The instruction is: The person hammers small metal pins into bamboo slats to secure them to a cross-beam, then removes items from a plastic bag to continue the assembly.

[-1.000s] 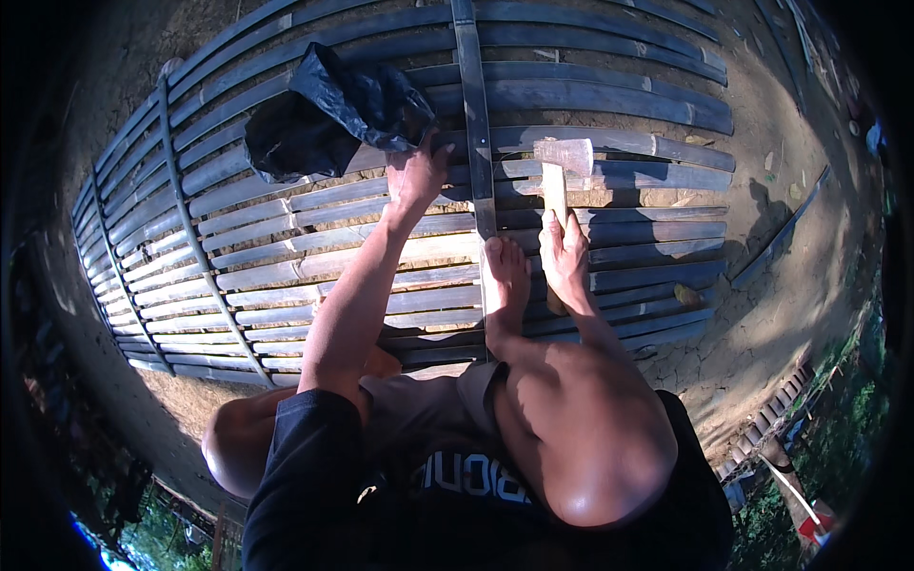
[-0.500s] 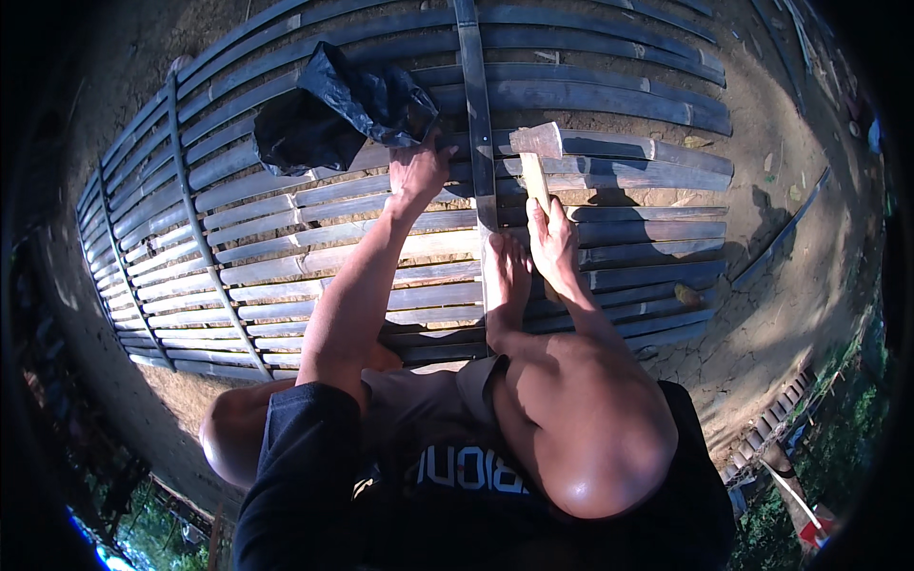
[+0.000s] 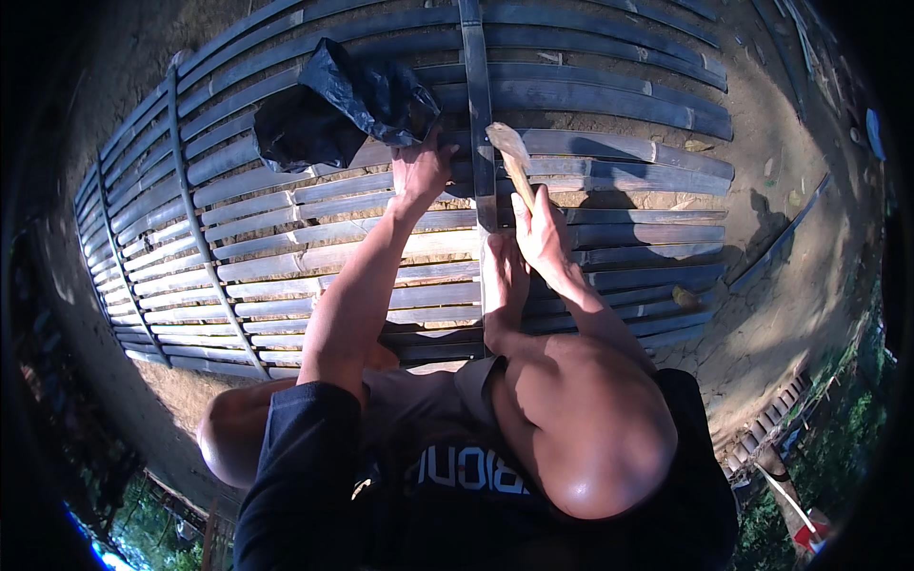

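My right hand (image 3: pixel 545 231) is closed around the pale wooden handle of a hatchet (image 3: pixel 514 155). Its metal head, blurred, is over the right edge of a long dark bamboo crosspiece (image 3: pixel 484 180); contact cannot be made out. The crosspiece runs over many flattened bamboo slats (image 3: pixel 609 145). Left of it, my left hand (image 3: pixel 420 173) reaches down onto the slats with bent fingers, right against a crumpled black plastic bag (image 3: pixel 367 95). What those fingers hold, if anything, is hidden. My bare foot (image 3: pixel 505 273) presses on the crosspiece nearer to me.
Two thinner crosspieces (image 3: pixel 184 176) span the slats at the left. Dry soil shows between the slats and around them. A loose bamboo strip (image 3: pixel 783 231) and a brown leaf (image 3: pixel 685 297) lie on the right. My bent knees frame the near side.
The hatchet has swung left, its head turning from lying over the slats to the crosspiece. My right hand turned and shifted with it. My left hand and the bag stay put.
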Available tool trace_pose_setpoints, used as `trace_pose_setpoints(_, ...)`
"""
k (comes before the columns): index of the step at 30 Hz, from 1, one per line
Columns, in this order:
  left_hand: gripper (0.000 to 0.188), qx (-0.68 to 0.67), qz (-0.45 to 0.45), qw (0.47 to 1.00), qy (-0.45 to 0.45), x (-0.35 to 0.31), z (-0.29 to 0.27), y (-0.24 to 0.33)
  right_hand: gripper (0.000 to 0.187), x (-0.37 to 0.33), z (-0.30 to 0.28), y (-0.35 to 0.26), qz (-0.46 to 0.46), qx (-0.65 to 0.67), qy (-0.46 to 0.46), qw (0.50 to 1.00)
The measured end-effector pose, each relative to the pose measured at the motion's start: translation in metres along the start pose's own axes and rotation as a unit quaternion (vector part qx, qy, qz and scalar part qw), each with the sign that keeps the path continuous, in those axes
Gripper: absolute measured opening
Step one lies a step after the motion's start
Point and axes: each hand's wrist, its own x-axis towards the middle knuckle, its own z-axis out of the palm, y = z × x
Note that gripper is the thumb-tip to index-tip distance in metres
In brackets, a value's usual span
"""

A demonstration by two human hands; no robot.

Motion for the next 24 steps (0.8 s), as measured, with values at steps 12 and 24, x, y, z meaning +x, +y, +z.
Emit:
trace_pose_setpoints(12, 0.036, -0.034, -0.016, 0.999, -0.017, -0.002, 0.004, -0.002, 0.051, 0.011, 0.017, 0.027, 0.080, 0.020, -0.079, 0.993)
trace_pose_setpoints(24, 0.042, -0.039, -0.044, 0.998, -0.018, -0.002, 0.000, -0.006, 0.045, -0.004, -0.009, 0.005, 0.026, 0.141, -0.028, 0.989)
